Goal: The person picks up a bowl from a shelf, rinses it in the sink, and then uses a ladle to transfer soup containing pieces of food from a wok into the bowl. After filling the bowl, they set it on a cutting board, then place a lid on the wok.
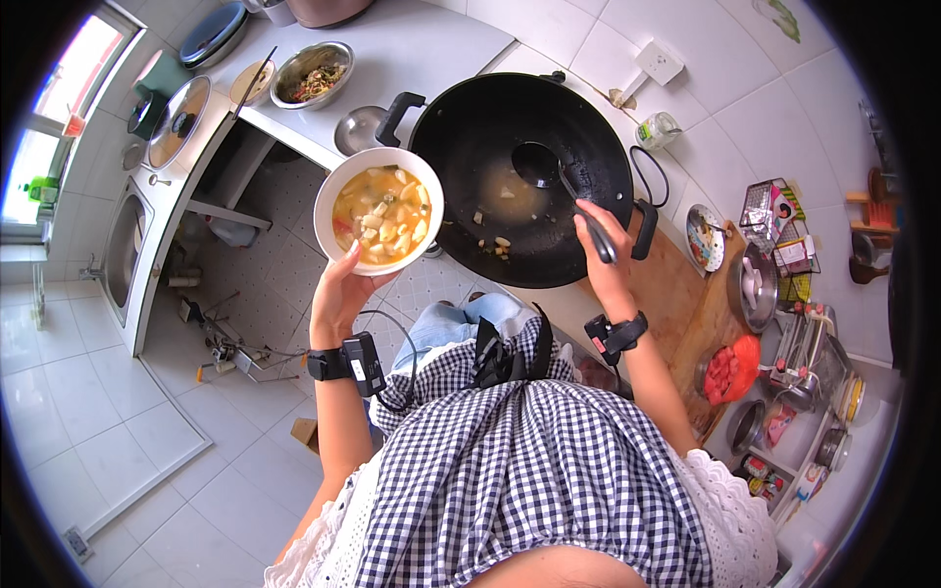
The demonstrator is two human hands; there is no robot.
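My left hand (349,290) holds up a white bowl (321,209) by its near rim and underside. Chunky orange-yellow soup (382,213) fills most of it. Just right of the bowl sits a large black wok (456,147) with two side handles. My right hand (604,239) grips the dark handle of a black ladle (535,163). The ladle's head rests inside the wok, beside a shallow puddle of broth (507,195). A few pale food pieces (502,242) cling to the wok's near side.
A steel bowl of mixed food (316,73) and an empty-looking steel bowl (360,131) stand left of the wok. A glass jar (656,132) is by the wall. On the right are a wooden board (662,294), a patterned plate (704,237) and red meat in a bag (724,373).
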